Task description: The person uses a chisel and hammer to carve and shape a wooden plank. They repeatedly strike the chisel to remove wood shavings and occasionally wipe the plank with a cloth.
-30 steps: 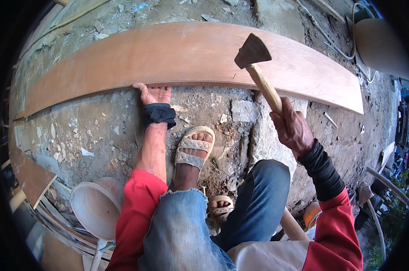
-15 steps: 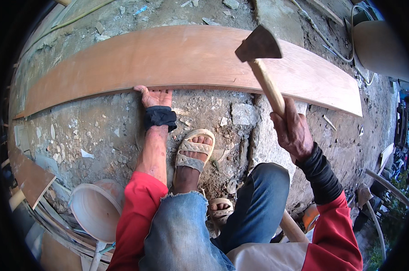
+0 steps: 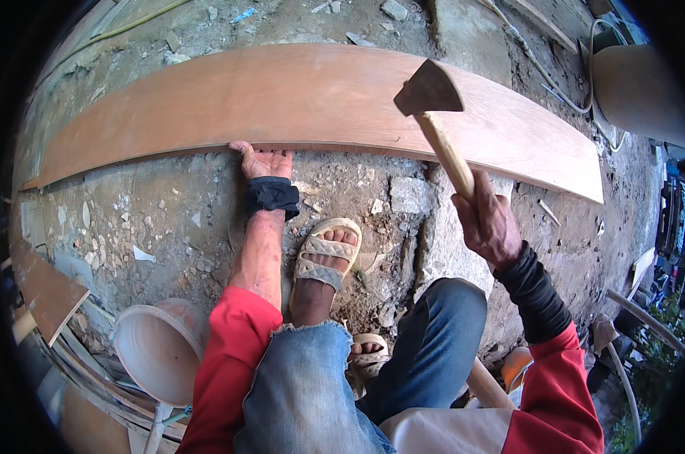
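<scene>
From far off, the biggest thing I see is a long, flat board [image 3: 282, 98]. Its long way runs from left to right, so it lies straight ahead of the left fingers, and up and to the left of the right ones. Next comes the hatchet [image 3: 442, 144]. Its handle leans up and left past the board's near edge, and its dark head shows over the flat top. I can't tell how high up it is. The right hand [image 3: 490, 223] has its fingers curled tight around the handle. The left hand [image 3: 267, 164] is the one nearer the board: it touches the near edge, palm up. The thumb sticks out sideways at the edge. The other fingers go under the board, so I can't tell if they are bent or flat. Smallest is a dark mark [image 3: 399, 138] by that edge, between the two hands, just left of the handle.
</scene>
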The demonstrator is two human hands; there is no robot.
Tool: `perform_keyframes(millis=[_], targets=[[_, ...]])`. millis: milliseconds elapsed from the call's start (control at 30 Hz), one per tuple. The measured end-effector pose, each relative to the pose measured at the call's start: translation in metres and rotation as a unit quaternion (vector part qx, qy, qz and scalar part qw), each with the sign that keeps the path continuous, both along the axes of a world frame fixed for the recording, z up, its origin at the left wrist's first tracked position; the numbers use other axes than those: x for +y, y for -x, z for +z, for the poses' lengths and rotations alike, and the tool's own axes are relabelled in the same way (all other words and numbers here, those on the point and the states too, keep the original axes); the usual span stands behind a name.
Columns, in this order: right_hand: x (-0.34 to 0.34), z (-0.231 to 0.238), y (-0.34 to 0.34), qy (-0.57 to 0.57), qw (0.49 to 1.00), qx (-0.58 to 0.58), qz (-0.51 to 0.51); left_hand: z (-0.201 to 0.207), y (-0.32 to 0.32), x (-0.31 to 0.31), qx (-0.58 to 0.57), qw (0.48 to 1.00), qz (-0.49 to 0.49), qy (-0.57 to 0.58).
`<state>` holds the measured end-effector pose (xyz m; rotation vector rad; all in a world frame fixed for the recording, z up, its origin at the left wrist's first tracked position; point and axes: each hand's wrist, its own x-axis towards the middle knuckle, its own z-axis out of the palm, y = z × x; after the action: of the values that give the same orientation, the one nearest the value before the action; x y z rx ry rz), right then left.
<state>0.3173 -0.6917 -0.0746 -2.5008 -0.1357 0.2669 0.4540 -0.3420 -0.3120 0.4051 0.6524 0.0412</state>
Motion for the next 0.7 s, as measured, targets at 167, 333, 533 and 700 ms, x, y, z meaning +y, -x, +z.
perform_keyframes(millis=[167, 333, 533, 700], targets=[[0.006, 0.035, 0.001, -0.119, 0.967, -0.196, -0.113, -0.01, 0.002, 0.002, -0.035, 0.999, -0.014, 0.001], [0.007, -0.009, 0.003, 0.051, 0.998, 0.04, -0.009, -0.002, 0.001, -0.001, -0.019, 1.0, 0.001, 0.009], [0.003, 0.011, -0.002, 0.011, 1.0, 0.007, -0.017, 0.002, 0.002, -0.003, 0.017, 0.999, -0.016, -0.021], [0.007, 0.031, -0.001, -0.219, 0.943, -0.21, -0.136, -0.002, 0.003, -0.002, -0.018, 1.0, -0.012, 0.004]])
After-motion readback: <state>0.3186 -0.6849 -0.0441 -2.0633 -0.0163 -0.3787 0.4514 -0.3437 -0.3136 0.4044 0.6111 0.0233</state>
